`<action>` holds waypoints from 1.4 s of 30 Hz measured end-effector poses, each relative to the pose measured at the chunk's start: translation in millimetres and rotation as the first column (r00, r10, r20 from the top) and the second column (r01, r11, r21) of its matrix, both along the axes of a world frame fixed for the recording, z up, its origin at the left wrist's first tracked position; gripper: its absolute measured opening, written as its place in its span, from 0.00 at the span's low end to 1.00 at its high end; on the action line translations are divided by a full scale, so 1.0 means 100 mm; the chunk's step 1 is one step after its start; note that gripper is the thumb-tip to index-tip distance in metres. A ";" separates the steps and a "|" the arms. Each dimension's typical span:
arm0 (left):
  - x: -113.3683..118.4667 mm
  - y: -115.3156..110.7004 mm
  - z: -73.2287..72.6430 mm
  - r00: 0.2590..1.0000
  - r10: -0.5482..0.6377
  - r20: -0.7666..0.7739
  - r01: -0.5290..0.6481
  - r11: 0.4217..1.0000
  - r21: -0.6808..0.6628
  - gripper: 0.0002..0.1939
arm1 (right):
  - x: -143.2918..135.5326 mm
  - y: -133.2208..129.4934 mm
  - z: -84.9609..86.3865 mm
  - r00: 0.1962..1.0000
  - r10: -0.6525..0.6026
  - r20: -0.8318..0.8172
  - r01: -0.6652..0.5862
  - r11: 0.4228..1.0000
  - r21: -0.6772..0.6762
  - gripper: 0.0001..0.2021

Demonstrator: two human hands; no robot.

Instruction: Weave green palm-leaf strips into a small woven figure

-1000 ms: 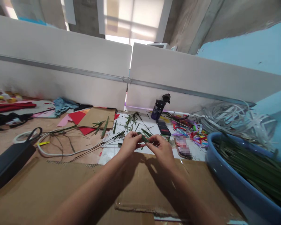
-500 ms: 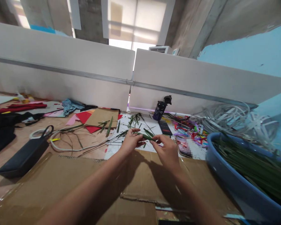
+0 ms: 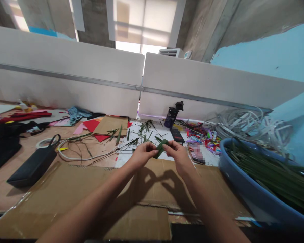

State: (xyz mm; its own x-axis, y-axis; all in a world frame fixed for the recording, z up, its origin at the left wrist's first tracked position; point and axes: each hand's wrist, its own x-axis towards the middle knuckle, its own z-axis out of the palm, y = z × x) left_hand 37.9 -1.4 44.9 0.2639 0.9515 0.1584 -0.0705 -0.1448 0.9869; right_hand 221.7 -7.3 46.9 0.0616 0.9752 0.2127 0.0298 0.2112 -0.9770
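Note:
A small folded green leaf strip [image 3: 161, 148] is held up above the front part of the table, between both hands. My left hand [image 3: 144, 153] pinches its left side with thumb and fingers. On the other side, my right hand [image 3: 176, 153] grips the strip's upper right end between thumb and forefinger. Leaf scraps [image 3: 145, 130] lie on the white sheet behind the hands. Brown cardboard [image 3: 164, 189] spreads beneath the forearms and carries the hands' shadows.
A blue tub [image 3: 224, 158] of long green leaves stands at the right. Behind are a dark bottle [image 3: 170, 117], a phone [image 3: 177, 135], another phone [image 3: 196, 153] and coloured ribbons [image 3: 205, 138]. A black case [image 3: 34, 168] lies at the left.
The leaf strip has turned from nearly level to an upright slant, showing a broader folded face. My left fingers have curled in closer around it. The camera view has shifted slightly.

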 end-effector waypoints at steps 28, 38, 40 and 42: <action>-0.51 0.50 -0.17 0.176 0.214 -0.961 -0.091 0.975 0.201 0.14 | 0.08 -0.06 -0.22 0.934 0.057 -0.353 -0.108 0.986 -0.126 0.13; -0.24 0.12 0.01 0.227 0.431 -0.873 -0.142 0.902 0.408 0.11 | 0.06 -0.05 -0.30 0.940 0.089 -0.328 -0.147 0.977 -0.157 0.09; -0.14 0.01 0.02 0.232 0.455 -0.860 -0.136 0.891 0.434 0.14 | -0.01 -0.06 -0.30 0.923 0.120 -0.365 -0.182 0.973 -0.141 0.09; -0.05 -0.10 0.01 0.237 0.457 -0.857 -0.119 0.890 0.441 0.16 | -0.09 -0.08 -0.31 0.891 0.142 -0.431 -0.218 0.967 -0.133 0.09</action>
State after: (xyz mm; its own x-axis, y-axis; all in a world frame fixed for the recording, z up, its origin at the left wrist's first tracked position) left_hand 32.9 -11.8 46.4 0.1019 0.9666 0.2352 0.9521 -0.1633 0.2586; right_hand 212.6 -14.9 16.3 -0.0735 0.9967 0.0334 -0.4084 0.0004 -0.9128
